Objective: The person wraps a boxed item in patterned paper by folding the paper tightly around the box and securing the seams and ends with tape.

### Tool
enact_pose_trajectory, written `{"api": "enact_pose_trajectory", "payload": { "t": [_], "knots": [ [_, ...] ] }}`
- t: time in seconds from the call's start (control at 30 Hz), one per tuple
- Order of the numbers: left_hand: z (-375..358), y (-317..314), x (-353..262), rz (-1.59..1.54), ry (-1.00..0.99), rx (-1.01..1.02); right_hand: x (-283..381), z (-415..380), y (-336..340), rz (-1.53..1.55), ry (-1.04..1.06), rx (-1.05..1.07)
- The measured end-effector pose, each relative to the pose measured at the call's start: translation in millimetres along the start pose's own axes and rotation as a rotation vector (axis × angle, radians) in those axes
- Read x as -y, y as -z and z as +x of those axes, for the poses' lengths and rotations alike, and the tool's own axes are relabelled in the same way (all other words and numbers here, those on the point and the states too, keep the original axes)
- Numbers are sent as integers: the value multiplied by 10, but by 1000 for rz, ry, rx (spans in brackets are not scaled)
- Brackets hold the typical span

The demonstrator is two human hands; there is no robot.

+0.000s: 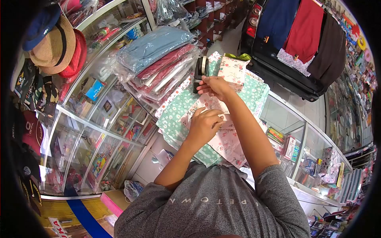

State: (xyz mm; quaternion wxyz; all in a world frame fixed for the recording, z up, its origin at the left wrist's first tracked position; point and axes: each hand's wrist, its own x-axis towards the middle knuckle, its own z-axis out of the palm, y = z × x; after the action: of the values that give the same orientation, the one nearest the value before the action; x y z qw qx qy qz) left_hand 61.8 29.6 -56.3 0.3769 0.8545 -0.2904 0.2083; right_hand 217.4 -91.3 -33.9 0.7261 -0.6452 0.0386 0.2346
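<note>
My right hand (215,87) reaches to the near end of a black tape dispenser (197,75) with a roll of tape in it. Its fingers are drawn together at that end; any strip of tape between them is too small to see. Nearer to me, my left hand (204,127) has its fingers bent over pink floral wrapping paper (228,144), thumb close to the index finger, holding it down. The pink paper lies over green floral sheets (174,119). A floral gift box (231,70) with a green ribbon (238,57) stands beyond my right wrist.
Bagged folded clothes (154,55) are stacked left of the paper. Under the paper, a glass display counter (305,131) runs to the right. Glass cabinets (91,135) and hanging hats (53,45) line the left. Trousers (303,29) lie over a black car-shaped case (274,71) behind.
</note>
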Motion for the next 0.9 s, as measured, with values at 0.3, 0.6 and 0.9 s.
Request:
{"api": "enact_pose_trajectory", "payload": {
  "t": [0.3, 0.6, 0.9],
  "knots": [
    [19, 15, -8, 1, -19, -11, -60, -62, -25, -285, -8, -8],
    [16, -4, 1, 0, -20, -21, -77, -14, -22, -336, 3, 18],
    [23, 0, 5, -5, -20, -20, -73, -46, -57, -350, -31, 9]
  ]
}}
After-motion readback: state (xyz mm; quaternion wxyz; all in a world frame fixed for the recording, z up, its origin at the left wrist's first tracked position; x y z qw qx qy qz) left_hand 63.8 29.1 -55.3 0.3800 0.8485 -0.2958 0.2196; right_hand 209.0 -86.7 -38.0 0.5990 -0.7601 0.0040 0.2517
